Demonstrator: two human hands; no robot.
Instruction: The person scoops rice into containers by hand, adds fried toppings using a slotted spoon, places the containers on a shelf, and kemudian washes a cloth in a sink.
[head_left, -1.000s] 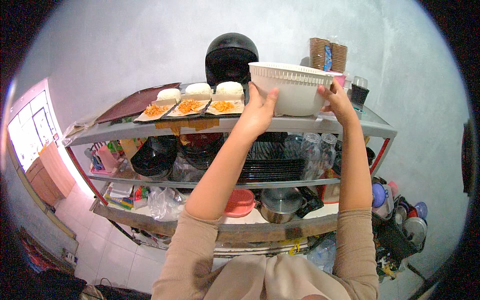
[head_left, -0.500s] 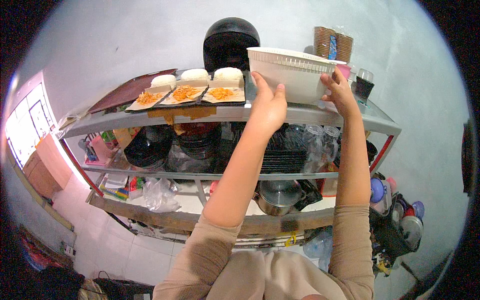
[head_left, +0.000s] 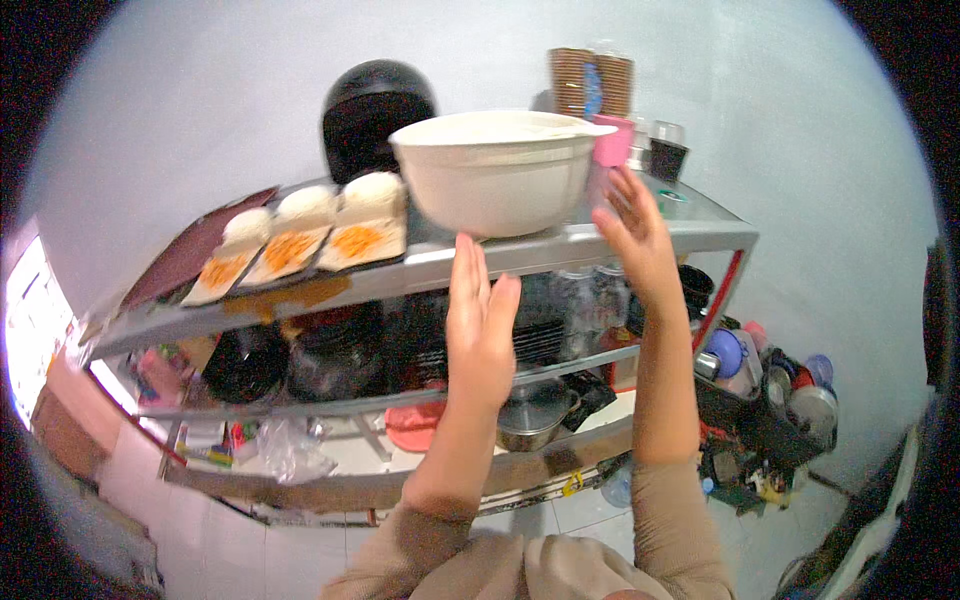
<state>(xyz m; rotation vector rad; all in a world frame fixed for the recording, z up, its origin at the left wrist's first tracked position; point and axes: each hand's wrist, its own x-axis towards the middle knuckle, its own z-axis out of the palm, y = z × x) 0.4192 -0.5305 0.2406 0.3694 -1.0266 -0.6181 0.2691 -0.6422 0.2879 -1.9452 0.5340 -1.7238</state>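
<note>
A large off-white plastic tub point(head_left: 497, 182) rests on the grey shelf top. My left hand point(head_left: 482, 320) is just below its front, fingers stretched out and the thumb apart, holding nothing. The fingertips come up close to the tub's base; whether they touch it I cannot tell. At the tub's right side is my right hand point(head_left: 637, 228), open and a little blurred, apart from the wall of the tub. Left of the tub stand three paper food trays, each with a white rice mound point(head_left: 373, 190) at the back and orange shredded food point(head_left: 357, 240) in front.
Behind stand a black helmet point(head_left: 377, 115) and stacked brown bowl-like items point(head_left: 590, 85) in plastic. A pink cup point(head_left: 613, 142) and a glass of dark liquid point(head_left: 667, 152) are to the right. Lower shelves hold a metal pot point(head_left: 530, 420) and dark dishes point(head_left: 247, 365).
Both hands have let go of the tub, which has come down onto the shelf top. My hands have dropped lower, and the view has turned somewhat to the right.
</note>
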